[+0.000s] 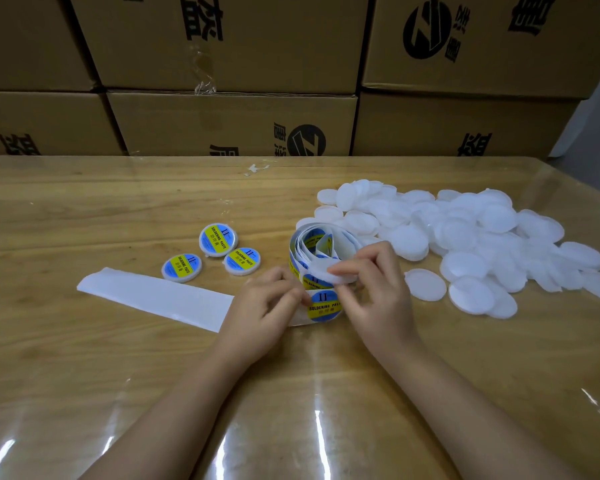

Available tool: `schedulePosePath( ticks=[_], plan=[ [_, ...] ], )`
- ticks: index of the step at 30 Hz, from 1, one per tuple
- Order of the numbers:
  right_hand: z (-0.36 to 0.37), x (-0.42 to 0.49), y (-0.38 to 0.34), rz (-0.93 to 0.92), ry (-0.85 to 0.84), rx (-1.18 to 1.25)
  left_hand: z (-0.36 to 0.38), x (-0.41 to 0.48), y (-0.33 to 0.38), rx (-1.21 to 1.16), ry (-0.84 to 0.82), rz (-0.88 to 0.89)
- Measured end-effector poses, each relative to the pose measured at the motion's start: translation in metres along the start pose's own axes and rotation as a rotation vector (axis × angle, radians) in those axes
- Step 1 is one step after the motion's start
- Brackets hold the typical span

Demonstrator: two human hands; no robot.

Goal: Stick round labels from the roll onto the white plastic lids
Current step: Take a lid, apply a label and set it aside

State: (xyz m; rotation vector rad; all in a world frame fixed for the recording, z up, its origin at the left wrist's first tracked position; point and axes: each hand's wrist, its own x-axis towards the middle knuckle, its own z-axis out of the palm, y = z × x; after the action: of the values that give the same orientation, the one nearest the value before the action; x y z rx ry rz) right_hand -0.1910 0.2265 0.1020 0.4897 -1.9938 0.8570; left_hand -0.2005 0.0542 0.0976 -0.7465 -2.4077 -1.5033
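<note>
A loose roll of labels [312, 245] stands at the table's middle. Its strip runs down to a round blue-and-yellow label [324, 304] between my hands. My left hand [262, 308] pinches the label's left edge. My right hand [374, 292] holds a plain white lid [326, 273] just above that label, with its thumb at the label's right edge. A heap of plain white lids [465, 233] lies to the right. Three labelled lids [219, 239] sit to the left of the roll.
Empty white backing paper [156, 297] trails off to the left of my left hand. Stacked cardboard boxes [229, 123] wall off the table's far edge. The wooden table [84, 358] lies under a shiny clear cover.
</note>
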Motion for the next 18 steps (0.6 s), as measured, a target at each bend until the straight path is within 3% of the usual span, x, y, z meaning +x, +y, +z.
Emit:
schedulePosePath(
  ticks=[6,9,12,15,18],
  plan=[
    [0.005,-0.006,-0.009,-0.148,-0.194,-0.007,0.0,0.003,-0.001,-0.112,0.11,-0.1],
    [0.006,-0.006,-0.008,-0.105,-0.302,-0.036,0.0,0.003,-0.005,-0.108,0.164,-0.114],
    [0.006,-0.006,-0.006,-0.084,-0.289,-0.129,0.002,0.003,-0.007,-0.039,0.176,-0.115],
    [0.003,-0.002,-0.004,0.03,-0.223,-0.196,0.004,0.002,-0.01,0.027,0.216,-0.112],
    [-0.002,0.001,0.001,0.171,-0.325,-0.185,0.004,0.002,-0.012,0.07,0.281,-0.109]
  ],
)
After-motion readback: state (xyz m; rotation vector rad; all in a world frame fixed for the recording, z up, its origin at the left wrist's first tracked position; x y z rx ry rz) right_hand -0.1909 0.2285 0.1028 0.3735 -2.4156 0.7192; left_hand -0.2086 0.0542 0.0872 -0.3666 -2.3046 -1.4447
